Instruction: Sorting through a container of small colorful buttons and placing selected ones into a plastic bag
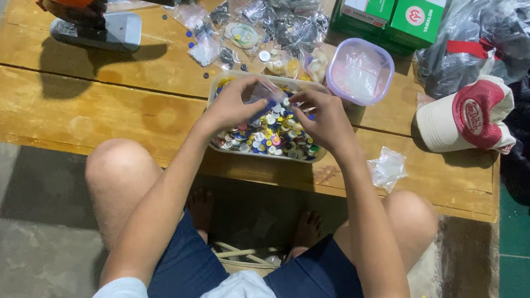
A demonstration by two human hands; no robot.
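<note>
A clear tray (217, 83) full of many coloured buttons sits on a low wooden table (88, 96). Both hands hover over it. My left hand (234, 104) and my right hand (325, 119) together pinch a small clear plastic bag (266, 92) above the buttons, fingers closed on its edges. What is inside the bag is too small to tell.
Several small bags of buttons (250, 31) lie behind the tray. A round clear lidded container (358, 70) stands to the right, green boxes (391, 12) behind it. An orange and grey machine (85, 2) is far left. A red and cream cap (472, 117) and crumpled plastic (387, 168) lie right.
</note>
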